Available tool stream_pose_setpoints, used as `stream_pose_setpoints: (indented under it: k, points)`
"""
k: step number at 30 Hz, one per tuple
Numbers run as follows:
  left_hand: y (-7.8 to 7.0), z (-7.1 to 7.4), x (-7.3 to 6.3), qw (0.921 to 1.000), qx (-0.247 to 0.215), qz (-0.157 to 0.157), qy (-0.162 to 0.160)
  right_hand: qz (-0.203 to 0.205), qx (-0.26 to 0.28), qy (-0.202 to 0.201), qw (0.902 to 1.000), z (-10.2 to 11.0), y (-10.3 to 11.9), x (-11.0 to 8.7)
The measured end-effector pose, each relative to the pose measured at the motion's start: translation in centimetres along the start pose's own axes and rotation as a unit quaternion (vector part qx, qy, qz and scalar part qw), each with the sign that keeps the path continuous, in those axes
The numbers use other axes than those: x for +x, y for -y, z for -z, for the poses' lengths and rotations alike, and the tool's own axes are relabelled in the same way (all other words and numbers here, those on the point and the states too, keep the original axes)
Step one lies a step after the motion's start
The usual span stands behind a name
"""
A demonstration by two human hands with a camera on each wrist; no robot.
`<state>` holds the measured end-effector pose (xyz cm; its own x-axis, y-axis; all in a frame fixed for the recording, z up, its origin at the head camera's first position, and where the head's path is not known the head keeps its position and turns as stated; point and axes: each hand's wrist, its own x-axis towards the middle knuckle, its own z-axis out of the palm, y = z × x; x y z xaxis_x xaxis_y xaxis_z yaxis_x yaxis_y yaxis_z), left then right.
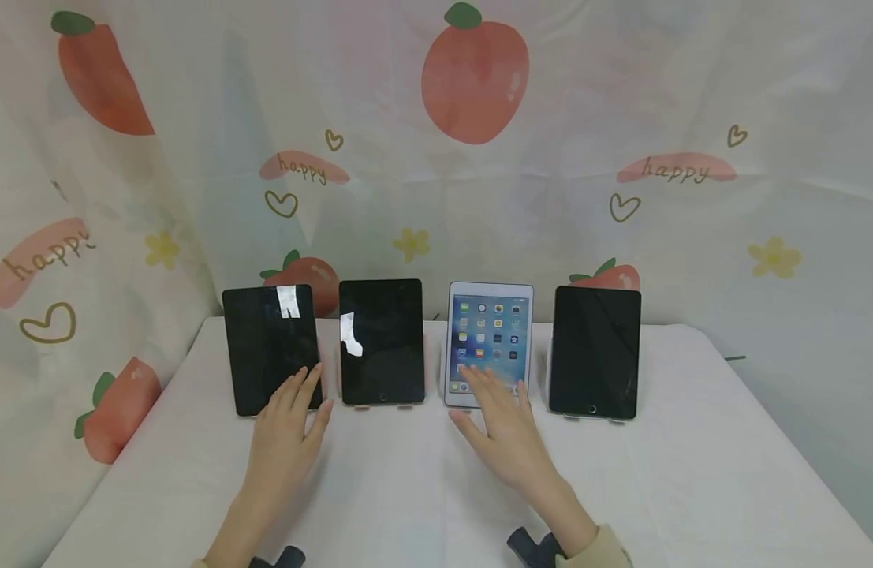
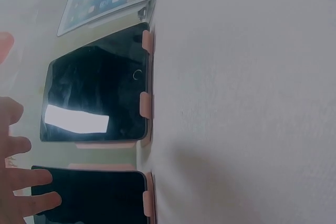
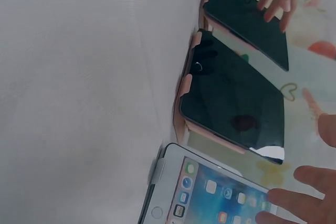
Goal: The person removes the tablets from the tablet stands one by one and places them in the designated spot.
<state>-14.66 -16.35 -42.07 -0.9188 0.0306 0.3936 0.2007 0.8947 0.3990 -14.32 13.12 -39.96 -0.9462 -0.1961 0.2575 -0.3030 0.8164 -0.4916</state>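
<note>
Four tablets is avoided here as a count; several tablets lean upright in a row. My left hand, fingers straight and spread, is in front of the far-left black tablet. Beside that stands a second black tablet with a dark screen. My right hand spreads its fingers before the lower part of the white tablet, whose lit screen shows app icons. Neither hand grips anything; whether fingertips touch the screens I cannot tell. On the right is another black tablet, its screen dark.
Pink stand clips hold the bottom edge of the second black tablet. A white cloth covers the table. Behind it hangs a fabric backdrop printed with fruit, hearts and flowers. Dark wrist mounts show at the bottom.
</note>
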Motion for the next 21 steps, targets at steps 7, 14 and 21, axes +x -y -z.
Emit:
stream_pose_setpoints:
  k: [7, 14, 21]
  points:
    - [0.4, 0.6, 0.1, 0.9992, -0.026, 0.005, -0.03, 0.011, 0.023, 0.001, 0.9997, -0.6, 1.2, 0.8]
    - [1.1, 0.9, 0.1, 0.9982, -0.034, 0.01, -0.047, 0.024, 0.039, 0.001, 0.9989, -1.3, 2.0, 1.4]
    - [1.8, 1.3, 0.2, 0.9974, -0.04, 0.025, -0.054, 0.035, 0.056, 0.001, 0.9979, -1.7, 2.9, 2.1]
